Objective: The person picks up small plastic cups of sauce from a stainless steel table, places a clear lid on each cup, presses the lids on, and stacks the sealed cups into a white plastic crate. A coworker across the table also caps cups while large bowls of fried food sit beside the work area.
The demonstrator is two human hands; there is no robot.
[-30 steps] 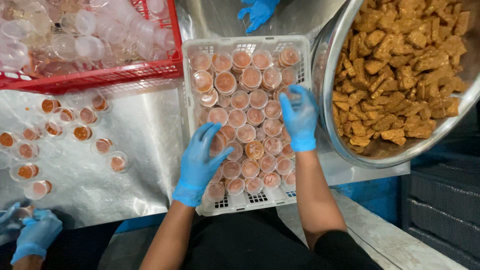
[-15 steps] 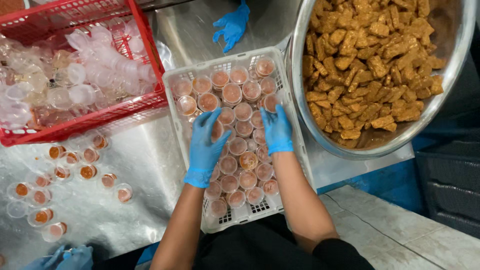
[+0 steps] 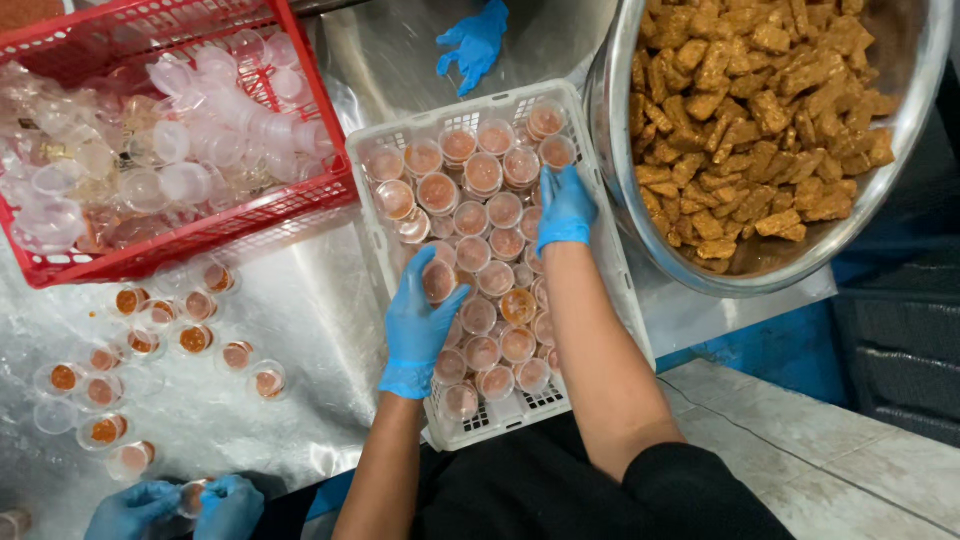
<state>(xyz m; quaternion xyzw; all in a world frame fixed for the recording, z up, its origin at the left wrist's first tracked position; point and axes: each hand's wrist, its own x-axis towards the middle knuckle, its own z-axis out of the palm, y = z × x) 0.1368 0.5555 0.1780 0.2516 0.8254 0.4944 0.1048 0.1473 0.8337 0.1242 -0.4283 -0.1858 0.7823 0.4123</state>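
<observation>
Your left hand (image 3: 420, 325) now grips lidded sauce cup (image 3: 438, 281), lifted at white crate (image 3: 600, 250) centre. Right hand (image 3: 563, 210) has slid to 2 o'clock, fingers curled on cups; grip unclear. Picking apparently begun.

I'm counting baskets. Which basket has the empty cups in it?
The red basket at the upper left holds clear empty cups. The white basket beside it holds lidded cups of orange sauce.
</observation>
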